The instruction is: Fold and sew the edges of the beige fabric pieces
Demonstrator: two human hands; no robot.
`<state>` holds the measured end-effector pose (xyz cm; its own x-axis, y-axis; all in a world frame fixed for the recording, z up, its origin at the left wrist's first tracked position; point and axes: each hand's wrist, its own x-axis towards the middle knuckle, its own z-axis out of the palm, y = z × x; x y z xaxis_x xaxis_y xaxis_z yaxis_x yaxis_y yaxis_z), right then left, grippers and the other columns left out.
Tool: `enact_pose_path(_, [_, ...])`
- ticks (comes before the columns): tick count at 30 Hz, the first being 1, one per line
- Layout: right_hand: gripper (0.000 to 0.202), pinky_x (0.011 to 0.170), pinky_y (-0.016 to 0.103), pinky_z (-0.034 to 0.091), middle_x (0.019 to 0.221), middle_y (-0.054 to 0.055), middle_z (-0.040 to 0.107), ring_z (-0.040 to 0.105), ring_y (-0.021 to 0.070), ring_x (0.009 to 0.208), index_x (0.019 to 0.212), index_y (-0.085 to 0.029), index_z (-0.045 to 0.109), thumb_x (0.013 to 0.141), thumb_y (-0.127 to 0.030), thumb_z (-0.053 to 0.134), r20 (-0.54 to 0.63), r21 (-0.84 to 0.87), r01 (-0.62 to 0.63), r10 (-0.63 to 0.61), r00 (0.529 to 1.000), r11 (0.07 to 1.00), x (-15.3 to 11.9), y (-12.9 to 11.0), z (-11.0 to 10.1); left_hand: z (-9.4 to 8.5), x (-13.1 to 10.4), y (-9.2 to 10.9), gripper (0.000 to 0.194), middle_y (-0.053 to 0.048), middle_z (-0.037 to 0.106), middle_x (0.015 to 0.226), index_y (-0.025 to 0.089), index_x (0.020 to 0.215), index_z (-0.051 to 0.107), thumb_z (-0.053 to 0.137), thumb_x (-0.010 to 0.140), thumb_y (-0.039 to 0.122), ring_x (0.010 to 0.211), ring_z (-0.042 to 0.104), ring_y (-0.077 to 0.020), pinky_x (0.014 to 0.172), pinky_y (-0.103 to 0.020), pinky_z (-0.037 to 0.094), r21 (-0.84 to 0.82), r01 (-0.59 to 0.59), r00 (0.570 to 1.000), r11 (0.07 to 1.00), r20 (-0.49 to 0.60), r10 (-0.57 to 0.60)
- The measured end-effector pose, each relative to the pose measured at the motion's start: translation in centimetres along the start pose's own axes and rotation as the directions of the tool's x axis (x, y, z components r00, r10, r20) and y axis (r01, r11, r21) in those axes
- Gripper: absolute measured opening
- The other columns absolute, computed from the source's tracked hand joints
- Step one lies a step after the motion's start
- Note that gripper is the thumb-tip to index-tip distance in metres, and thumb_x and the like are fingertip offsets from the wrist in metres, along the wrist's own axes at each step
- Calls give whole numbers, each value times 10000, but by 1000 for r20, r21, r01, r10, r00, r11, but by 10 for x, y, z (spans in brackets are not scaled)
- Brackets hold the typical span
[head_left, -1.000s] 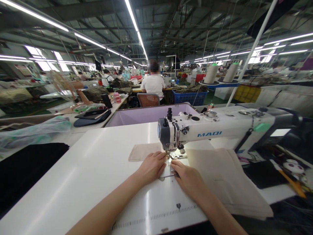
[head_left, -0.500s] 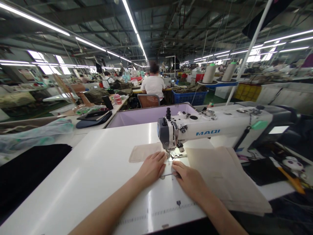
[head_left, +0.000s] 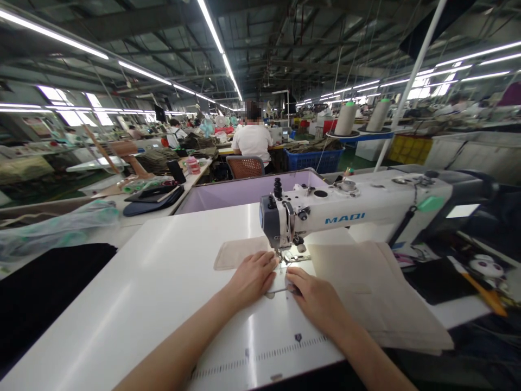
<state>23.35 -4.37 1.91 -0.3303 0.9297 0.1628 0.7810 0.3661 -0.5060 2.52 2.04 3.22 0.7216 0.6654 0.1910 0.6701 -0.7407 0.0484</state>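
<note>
A white sewing machine (head_left: 345, 209) reaches in from the right, its needle area just beyond both hands. My left hand (head_left: 254, 278) lies palm down on a pale fabric piece (head_left: 238, 254) at the left of the needle, fingers together and pressing on it. My right hand (head_left: 311, 296) is closed in a pinch at the near right of the needle; what its fingertips hold is hidden. Larger beige fabric (head_left: 374, 298) lies flat to the right of the machine's needle, beyond my right wrist.
A white table (head_left: 134, 293) spreads left, with black cloth (head_left: 52, 298) at its far left. Behind it stands a lilac bin (head_left: 228, 194). Thread cones (head_left: 345, 119) rise at the back right. A person in a white shirt (head_left: 253, 142) sits ahead.
The camera view has shifted slightly. Both hands stay in nearly the same place by the needle, and the fabric shows no clear movement.
</note>
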Motion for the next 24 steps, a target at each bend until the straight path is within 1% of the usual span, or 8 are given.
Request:
enact_pose_path(5, [304,868,289,524,1355,2,632,678,214,1067,1192,-263,665,962,-133,515,-6,-9,4,-4,1000,1000,0,0,0,-2,1,-3,337,-114,582,1387,196,1323,551,502,992,236,1258,543,-287,1031,-476,494,-7,-13,1000,1000,2,13])
enact_pose_path(8, [326,889,294,521,1370,2,624,673,215,1085,1191,-267,668,945,-116,517,-4,-16,-3,3,1000,1000,1,-1,0,-6,2,0,334,-112,591,1358,203,1317,552,511,987,232,1233,549,-285,1008,-468,503,-2,-9,1000,1000,11,9])
enact_pose_path(11, [350,893,297,522,1363,11,629,671,218,1092,1207,-261,664,929,-107,517,6,-6,-11,11,1000,1000,0,-2,-2,-12,1,12,270,-114,629,1255,192,1238,590,513,981,213,1128,583,-284,937,-457,532,32,43,998,999,45,-45])
enact_pose_path(13, [357,899,302,523,1362,22,630,670,222,1098,1236,-248,650,933,-118,512,-3,8,-15,15,1000,1000,-3,-3,-3,-14,-3,24,185,-108,654,1142,176,1117,632,523,969,197,1046,598,-278,894,-442,546,41,74,994,996,76,-77])
enact_pose_path(16, [350,903,305,525,1361,41,630,670,228,1096,1270,-223,631,954,-149,501,-20,23,-11,11,1000,1000,-11,-6,-3,-13,-11,43,112,-101,660,1059,161,999,654,555,949,182,1022,599,-279,889,-431,556,9,66,992,998,108,-67])
enact_pose_path(19, [371,910,296,523,1359,47,632,673,225,1092,1294,-216,620,952,-143,496,20,19,5,-6,1000,1000,-18,-10,-3,-10,-17,53,145,-116,665,1098,147,1044,657,552,944,146,1063,595,-290,930,-453,555,-8,29,995,1000,91,-28])
enact_pose_path(21, [396,926,293,517,1368,44,626,672,222,1100,1292,-224,622,930,-117,504,58,-4,9,-9,998,1000,-21,-12,-3,-8,-19,54,171,-121,671,1117,148,1049,660,528,945,118,1075,599,-284,956,-455,551,-34,8,998,999,56,-6])
enact_pose_path(24, [429,934,300,518,1370,47,622,662,227,1119,1274,-229,631,889,-77,521,87,-69,13,-7,996,998,-22,-12,-2,-8,-22,49,204,-113,680,1148,158,1058,664,498,953,106,1082,607,-264,977,-433,551,-120,-17,1000,993,2,17])
